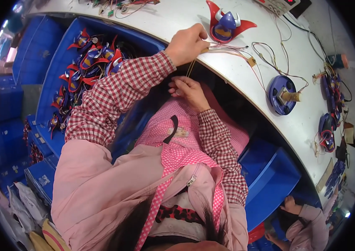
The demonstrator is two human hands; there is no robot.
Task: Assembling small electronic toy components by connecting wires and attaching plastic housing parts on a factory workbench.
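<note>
At the near edge of the white table (252,79), my left hand (187,44) pinches a bundle of thin wires (227,47). Thin yellow wires (191,68) run down from it past the edge. Below, over my lap, my right hand (189,93) has its fingertips closed on the lower ends of these yellow wires. Just beyond the bundle stands a purple toy head (226,26) with white horns and red wings. Some of the wires lead right to a small tan block (251,62) and a round purple part (281,95) lying on the table.
A blue bin (56,62) at the left holds several similar toy heads (89,58). More purple and red parts (331,113) lie along the table's right side. Loose cables (271,54) and a device (275,5) are at the back. A co-worker (307,226) sits at the lower right.
</note>
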